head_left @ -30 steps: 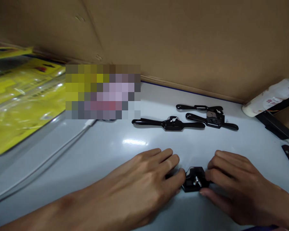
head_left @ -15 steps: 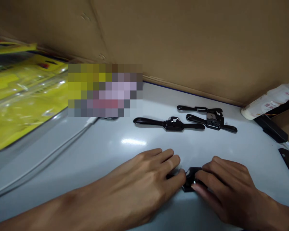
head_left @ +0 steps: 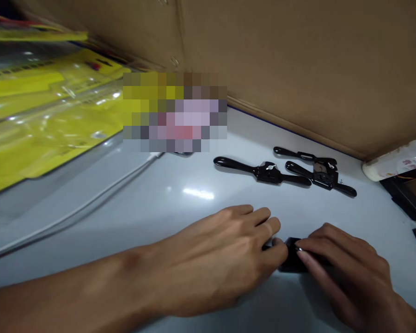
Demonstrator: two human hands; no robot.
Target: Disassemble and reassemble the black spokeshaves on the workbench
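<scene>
A black spokeshave [head_left: 291,264] lies low on the table, mostly covered by my two hands. My left hand [head_left: 241,256] is closed around its left handle, thumb and index finger against the body. From the other side, my right hand [head_left: 350,268] pinches a small silvery metal part [head_left: 299,249] over the body with thumb and index finger. Its exact kind is too small to make out. Behind my hands rests another spokeshave [head_left: 268,172] with a bright screw on it. A third black spokeshave [head_left: 324,178] and a bare black spokeshave body [head_left: 305,155] lie to its right.
Yellow plastic packaging [head_left: 62,125] covers the left back. A white cable [head_left: 90,201] runs to a blurred-out item [head_left: 190,122]. A cardboard wall [head_left: 280,60] closes the back. At right stand a white bottle [head_left: 398,162] and a black object [head_left: 411,199].
The view has shifted, so everything sits further right in the picture. My right fingers have moved slightly over the spokeshave body, while my left hand keeps its grip.
</scene>
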